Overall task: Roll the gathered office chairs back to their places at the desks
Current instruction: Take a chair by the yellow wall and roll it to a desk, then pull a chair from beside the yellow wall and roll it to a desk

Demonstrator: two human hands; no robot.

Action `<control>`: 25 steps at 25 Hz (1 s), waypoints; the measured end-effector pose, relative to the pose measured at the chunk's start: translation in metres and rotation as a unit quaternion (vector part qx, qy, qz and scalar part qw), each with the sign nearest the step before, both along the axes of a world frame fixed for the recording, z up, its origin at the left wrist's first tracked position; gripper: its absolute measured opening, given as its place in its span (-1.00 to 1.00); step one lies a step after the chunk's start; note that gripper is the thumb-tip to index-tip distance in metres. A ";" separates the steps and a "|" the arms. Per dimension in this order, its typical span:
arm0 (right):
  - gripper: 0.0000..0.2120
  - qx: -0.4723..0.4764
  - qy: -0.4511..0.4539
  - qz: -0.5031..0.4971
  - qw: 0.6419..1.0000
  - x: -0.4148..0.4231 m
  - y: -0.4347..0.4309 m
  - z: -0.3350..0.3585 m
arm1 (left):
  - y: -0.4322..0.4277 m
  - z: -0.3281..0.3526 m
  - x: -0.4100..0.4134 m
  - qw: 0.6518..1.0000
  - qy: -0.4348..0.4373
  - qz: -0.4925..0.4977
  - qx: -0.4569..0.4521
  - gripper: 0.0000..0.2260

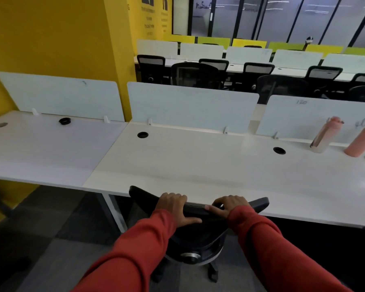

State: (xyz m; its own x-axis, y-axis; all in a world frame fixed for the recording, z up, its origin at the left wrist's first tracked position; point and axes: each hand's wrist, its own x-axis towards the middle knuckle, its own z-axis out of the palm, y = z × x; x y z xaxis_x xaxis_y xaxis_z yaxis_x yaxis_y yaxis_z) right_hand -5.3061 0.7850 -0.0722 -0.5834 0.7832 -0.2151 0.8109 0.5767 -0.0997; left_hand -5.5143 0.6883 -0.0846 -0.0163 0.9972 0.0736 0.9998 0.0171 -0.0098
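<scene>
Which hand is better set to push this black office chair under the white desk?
Probably the left hand: its fingers wrap over the backrest of the black office chair; the right hand perches there.

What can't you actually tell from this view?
- Chair seat and most wheels: head view, hidden by its backrest and the red sleeves.
- Fingertips of left hand and right hand: curled over the backrest's far side.
- Yellow wall lettering: blurred.
- Right pink bottle: top cut off by the frame edge.

Both hands (175, 207) (228, 206) gripping chair backrest (259, 204) at white desk (198, 165)
</scene>
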 end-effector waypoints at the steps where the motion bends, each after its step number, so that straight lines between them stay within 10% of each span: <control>1: -0.38 -0.016 -0.002 -0.007 1.000 -0.004 -0.001 0.003 | -0.001 0.002 -0.001 1.000 -0.013 -0.003 -0.009 -0.29; 8: -0.65 0.055 0.075 0.012 0.996 -0.092 -0.011 0.008 | -0.025 0.013 -0.035 0.968 -0.220 0.107 0.058 -0.59; 15: -0.65 0.104 0.207 0.194 0.953 -0.279 -0.093 0.018 | -0.160 0.011 -0.204 0.949 -0.114 0.288 0.064 -0.59; 25: -0.58 0.040 0.198 0.476 0.856 -0.510 -0.346 0.025 | -0.452 0.033 -0.339 0.805 -0.062 0.586 0.062 -0.51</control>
